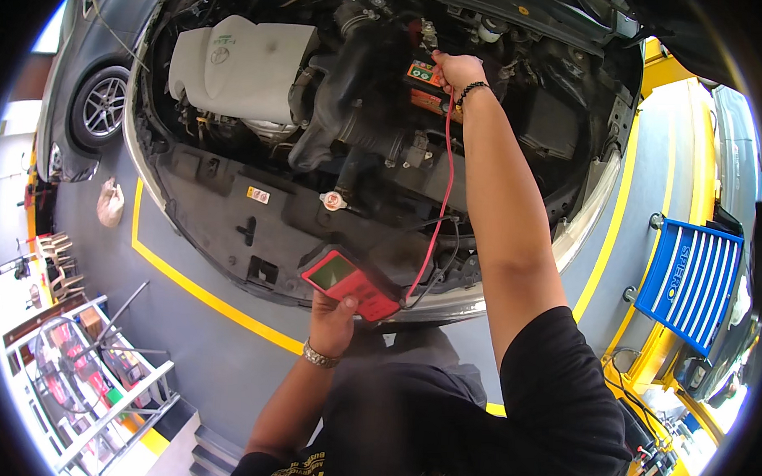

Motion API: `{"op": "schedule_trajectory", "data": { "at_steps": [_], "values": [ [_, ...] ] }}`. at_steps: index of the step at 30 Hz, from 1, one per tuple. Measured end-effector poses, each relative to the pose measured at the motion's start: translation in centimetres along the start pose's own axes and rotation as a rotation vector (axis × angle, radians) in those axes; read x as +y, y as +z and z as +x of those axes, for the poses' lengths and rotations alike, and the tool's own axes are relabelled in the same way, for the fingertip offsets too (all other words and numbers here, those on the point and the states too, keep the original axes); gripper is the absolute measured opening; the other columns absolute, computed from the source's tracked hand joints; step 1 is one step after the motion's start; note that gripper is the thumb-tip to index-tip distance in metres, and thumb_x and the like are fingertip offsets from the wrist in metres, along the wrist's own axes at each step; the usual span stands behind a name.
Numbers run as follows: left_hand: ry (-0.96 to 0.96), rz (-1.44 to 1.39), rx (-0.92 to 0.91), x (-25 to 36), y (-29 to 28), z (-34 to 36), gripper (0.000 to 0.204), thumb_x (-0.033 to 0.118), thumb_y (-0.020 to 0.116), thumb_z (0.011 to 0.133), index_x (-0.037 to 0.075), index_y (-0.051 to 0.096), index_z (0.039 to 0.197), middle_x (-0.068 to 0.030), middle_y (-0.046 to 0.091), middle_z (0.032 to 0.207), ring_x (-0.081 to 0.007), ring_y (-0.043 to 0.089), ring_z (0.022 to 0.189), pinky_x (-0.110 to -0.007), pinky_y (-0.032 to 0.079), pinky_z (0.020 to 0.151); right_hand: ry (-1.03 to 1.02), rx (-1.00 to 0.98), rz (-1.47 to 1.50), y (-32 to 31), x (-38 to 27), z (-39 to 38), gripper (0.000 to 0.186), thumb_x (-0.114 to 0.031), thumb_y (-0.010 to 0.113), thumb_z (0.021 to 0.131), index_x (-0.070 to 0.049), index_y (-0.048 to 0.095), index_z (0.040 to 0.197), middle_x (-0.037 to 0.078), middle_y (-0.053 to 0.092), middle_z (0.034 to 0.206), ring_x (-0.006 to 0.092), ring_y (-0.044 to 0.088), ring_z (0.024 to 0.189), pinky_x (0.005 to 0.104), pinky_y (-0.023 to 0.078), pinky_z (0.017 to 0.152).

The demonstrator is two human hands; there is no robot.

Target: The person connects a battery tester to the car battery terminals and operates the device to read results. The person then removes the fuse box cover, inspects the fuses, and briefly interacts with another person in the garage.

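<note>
The battery (422,72) is sitting in the engine bay, its orange label showing, while the hand and dark parts around it are hiding too much for its long axis to be told. The right hand (461,71) is the nearer one, resting at the battery's right side with its fingers bunched just short of the metal terminal fitting (428,34) on the battery's far side. It is gripping the upper end of the red lead (451,161); the fingers are covering that end, so whether it is touching the terminal cannot be told. The lead is hanging from there toward the person, running to the handheld tester (362,292), which is lying well apart on the battery's near side and to its left. The left hand (334,320) is holding the tester from below, thumb on its face; its long axis is slanting, the screen end pointing left and the lead end right. A black lead (457,241) is looping on the battery's near side, and a pale engine cover (244,69) is lying to its left.
</note>
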State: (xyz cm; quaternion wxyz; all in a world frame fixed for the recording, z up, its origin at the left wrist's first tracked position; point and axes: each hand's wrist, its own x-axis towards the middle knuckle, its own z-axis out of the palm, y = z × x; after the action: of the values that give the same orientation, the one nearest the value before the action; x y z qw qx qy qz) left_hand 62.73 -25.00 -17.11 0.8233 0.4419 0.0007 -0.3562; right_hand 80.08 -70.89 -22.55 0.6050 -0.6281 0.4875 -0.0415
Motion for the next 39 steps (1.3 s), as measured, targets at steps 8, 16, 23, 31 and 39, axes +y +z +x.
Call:
{"op": "schedule_trajectory", "data": {
  "at_steps": [8, 16, 23, 31, 39],
  "values": [
    [0.005, 0.075, -0.011, 0.8, -0.7, -0.9, 0.04, 0.003, 0.07, 0.091, 0.008, 0.058, 0.129, -0.0071, 0.067, 0.125, -0.0194, 0.064, 0.115, -0.039, 0.05, 0.101, -0.107, 0.0, -0.279, -1.0, -3.1, 1.2, 0.044, -0.048, 0.069, 0.087, -0.004, 0.073, 0.088, 0.004, 0.071, 0.077, 0.0143, 0.059, 0.055, 0.0315, 0.048, 0.053],
    [0.067, 0.003, 0.035, 0.8, 0.1, -0.3, 0.04, 0.0, 0.067, 0.09, 0.007, 0.059, 0.129, -0.0067, 0.067, 0.125, -0.0204, 0.064, 0.116, -0.039, 0.05, 0.101, -0.168, 0.008, -0.563, -0.4, -5.9, 4.1, 0.044, -0.047, 0.063, 0.091, -0.004, 0.068, 0.086, 0.004, 0.063, 0.07, 0.0123, 0.051, 0.05, 0.0326, 0.042, 0.049],
    [0.039, -0.019, 0.013, 0.6, 1.1, -0.5, 0.041, 0.012, 0.076, 0.089, 0.008, 0.06, 0.127, -0.0036, 0.067, 0.125, -0.0183, 0.062, 0.117, -0.039, 0.045, 0.106, -0.116, -0.013, -0.95, 0.9, -10.8, 1.3, 0.046, -0.046, 0.06, 0.094, -0.002, 0.072, 0.09, 0.011, 0.071, 0.083, 0.0202, 0.067, 0.075, 0.0418, 0.048, 0.068],
    [0.076, 0.075, 0.004, 0.2, 1.2, -0.1, 0.044, 0.014, 0.072, 0.093, 0.01, 0.055, 0.133, -0.0046, 0.063, 0.132, -0.0199, 0.06, 0.121, -0.042, 0.046, 0.105, -0.295, 0.101, -0.843, 0.3, -11.5, -4.6, 0.068, -0.063, 0.048, 0.096, -0.001, 0.072, 0.111, 0.018, 0.072, 0.112, 0.0338, 0.07, 0.102, 0.0468, 0.053, 0.089],
    [-0.061, -0.144, -0.195, 2.8, -1.4, 5.9, 0.056, 0.029, 0.076, 0.089, 0.009, 0.052, 0.136, -0.0072, 0.06, 0.137, -0.0246, 0.058, 0.125, -0.047, 0.046, 0.106, -1.044, 0.103, -0.235, -1.6, 1.8, -23.4, 0.012, -0.008, 0.067, 0.087, -0.005, 0.068, 0.098, 0.012, 0.069, 0.101, 0.0295, 0.068, 0.09, 0.0374, 0.054, 0.076]
  ]
}}
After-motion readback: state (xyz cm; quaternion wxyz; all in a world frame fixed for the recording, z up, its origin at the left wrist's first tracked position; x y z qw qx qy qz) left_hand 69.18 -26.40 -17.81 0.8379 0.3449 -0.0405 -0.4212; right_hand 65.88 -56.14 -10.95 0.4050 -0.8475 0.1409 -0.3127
